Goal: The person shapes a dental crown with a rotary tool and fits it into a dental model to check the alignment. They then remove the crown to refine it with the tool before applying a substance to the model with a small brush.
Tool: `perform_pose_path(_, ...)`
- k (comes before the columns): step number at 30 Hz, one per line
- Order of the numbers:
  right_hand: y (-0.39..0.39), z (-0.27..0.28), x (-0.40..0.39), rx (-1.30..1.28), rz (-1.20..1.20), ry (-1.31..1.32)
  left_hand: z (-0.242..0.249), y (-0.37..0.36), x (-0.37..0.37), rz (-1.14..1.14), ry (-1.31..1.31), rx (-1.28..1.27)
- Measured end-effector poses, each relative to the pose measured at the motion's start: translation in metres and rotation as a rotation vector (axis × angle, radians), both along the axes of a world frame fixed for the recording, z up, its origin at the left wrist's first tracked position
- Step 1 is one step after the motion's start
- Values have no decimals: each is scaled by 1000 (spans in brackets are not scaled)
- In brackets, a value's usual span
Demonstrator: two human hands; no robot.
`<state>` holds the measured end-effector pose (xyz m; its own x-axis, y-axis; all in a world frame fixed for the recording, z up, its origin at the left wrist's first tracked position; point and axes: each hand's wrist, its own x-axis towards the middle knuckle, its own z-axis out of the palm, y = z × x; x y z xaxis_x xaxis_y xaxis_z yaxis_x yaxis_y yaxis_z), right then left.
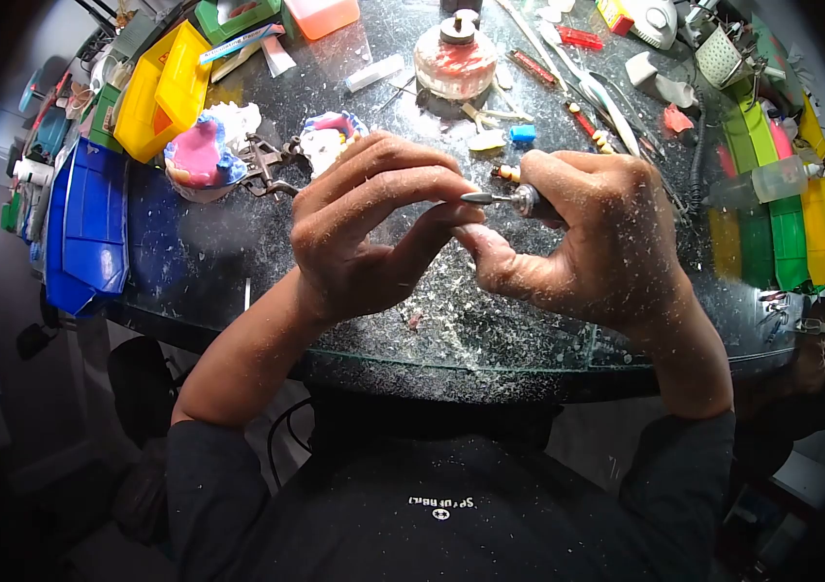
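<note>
While the right hand curls its fingers closed around a rotary tool, the left hand bends its fingers close together beside the tool's metal bit, their grip unclear. The tool is above the dusty desk, near a blue-and-pink dental model.

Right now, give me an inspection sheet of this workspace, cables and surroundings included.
Surface: dark bench, pale shavings scattered near the hands.
Job's things: rotary tool, metal tip exposed; dental models beside a metal frame.
Clutter: glass jar, blue cap, loose tools farther right.
Grip: right hand closed round the rotary tool; left hand curled by its tip, anything held hidden.
Cables: coiled cord right; black cable below the near edge.
Surroundings: blue bin left, green bin right.
</note>
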<state>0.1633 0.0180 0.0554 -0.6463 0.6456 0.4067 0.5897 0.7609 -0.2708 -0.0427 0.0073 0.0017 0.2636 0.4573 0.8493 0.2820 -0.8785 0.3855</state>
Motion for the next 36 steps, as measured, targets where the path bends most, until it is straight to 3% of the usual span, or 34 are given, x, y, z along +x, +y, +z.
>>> perform_pose_path(36,2,1,2,62,-2,2,3,0,2,9,24,4)
